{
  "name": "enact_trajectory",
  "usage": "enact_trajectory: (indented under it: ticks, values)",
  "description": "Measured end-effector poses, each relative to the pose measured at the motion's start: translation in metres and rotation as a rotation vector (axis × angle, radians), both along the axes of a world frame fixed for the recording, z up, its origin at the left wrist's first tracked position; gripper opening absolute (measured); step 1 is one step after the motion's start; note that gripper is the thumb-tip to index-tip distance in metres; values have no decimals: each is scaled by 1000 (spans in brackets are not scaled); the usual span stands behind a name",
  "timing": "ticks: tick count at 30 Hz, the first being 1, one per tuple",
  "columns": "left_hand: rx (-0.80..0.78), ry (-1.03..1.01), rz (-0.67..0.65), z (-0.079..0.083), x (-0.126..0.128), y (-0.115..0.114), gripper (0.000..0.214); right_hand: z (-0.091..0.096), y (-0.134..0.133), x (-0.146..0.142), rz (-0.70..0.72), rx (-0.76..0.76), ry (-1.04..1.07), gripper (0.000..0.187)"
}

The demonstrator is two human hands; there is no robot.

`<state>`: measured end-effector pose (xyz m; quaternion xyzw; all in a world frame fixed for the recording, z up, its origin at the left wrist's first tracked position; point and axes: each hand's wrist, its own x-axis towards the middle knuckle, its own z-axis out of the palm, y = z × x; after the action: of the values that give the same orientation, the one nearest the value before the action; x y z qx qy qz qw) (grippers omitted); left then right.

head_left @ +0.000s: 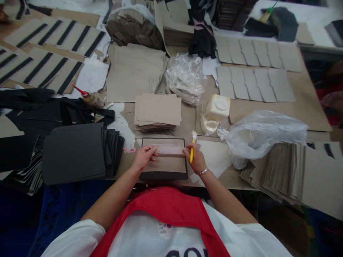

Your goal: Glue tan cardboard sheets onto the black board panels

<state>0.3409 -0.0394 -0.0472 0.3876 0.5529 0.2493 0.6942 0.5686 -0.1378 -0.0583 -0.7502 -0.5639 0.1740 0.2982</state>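
Note:
A clear plastic strip (170, 150) lies across a cardboard panel with a black border (163, 175), close in front of me. My left hand (146, 157) pinches the strip's left end between thumb and fingers. At its right end is my right hand (195, 157), its fingers closed around a yellow-handled brush (192, 153) that stands upright with whitish bristles on top. The right fingertips also touch the strip's edge. Just beyond the panel sits a stack of tan cardboard sheets (158, 110).
Black boards (75, 151) are piled at the left. A glue-stained white jug (215, 110) and a clear plastic bag (265, 132) stand to the right, near stacked grey boards (284, 171). Grey pieces with black strips (66, 34) lie in rows at the far left.

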Motion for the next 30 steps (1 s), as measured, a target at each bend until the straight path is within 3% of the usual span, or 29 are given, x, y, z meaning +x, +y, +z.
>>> enact_trajectory:
  ticks: [5, 10, 12, 25, 30]
  values:
    - [135, 241, -65, -4, -13, 23, 33, -15, 22, 0, -106, -7, -116, 28]
    - [454, 608, -145, -12, -19, 36, 32, -30, 31, -7, -119, -20, -131, 27]
    - [512, 680, -158, -15, -20, 39, 32, -33, 32, -9, -120, -35, -133, 28]
    - [501, 741, -159, -24, -21, 44, 32, -36, 38, -13, -146, -97, -159, 28]
    - [571, 827, -244, -24, -25, 45, 35, -38, 38, -9, -152, -135, -237, 30]
